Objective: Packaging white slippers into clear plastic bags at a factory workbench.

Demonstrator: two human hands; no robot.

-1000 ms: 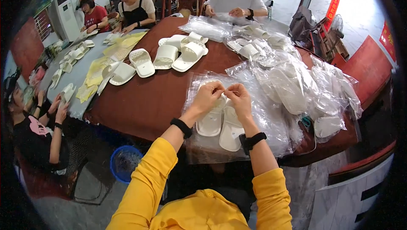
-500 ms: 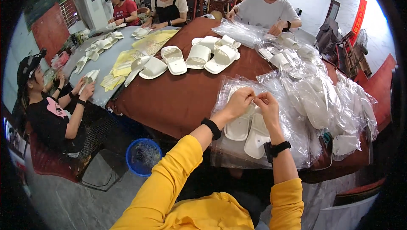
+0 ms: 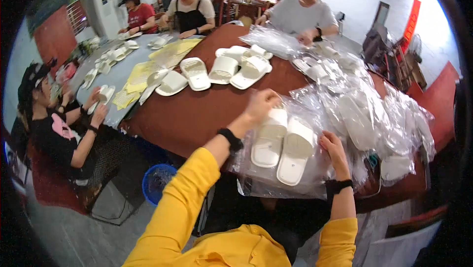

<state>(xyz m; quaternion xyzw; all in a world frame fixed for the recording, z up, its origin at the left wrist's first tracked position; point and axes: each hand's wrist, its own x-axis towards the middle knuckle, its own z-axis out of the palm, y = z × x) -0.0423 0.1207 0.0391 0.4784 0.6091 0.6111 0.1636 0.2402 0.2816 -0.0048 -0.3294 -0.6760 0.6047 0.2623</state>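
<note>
In front of me, a pair of white slide slippers (image 3: 297, 151) lies side by side inside a clear plastic bag (image 3: 322, 114). My left hand (image 3: 262, 106) is closed at the far left of the bag, beyond the slipper straps; what its fingers pinch is too blurred to make out. On the bag's right side, my right hand (image 3: 335, 150) has its fingers curled onto the film beside the right slipper.
To the right are heaped bagged slippers (image 3: 362, 114). Loose white slippers (image 3: 194, 74) and yellow paper sheets (image 3: 132, 83) lie beyond my left hand on the brown-covered table (image 3: 172, 121). A blue bin (image 3: 156, 184) stands on the floor. Several people work around the tables.
My hands were together over the slipper straps and have parted: the left went left and away, the right moved right and down to the bag's side. The slippers are now more exposed.
</note>
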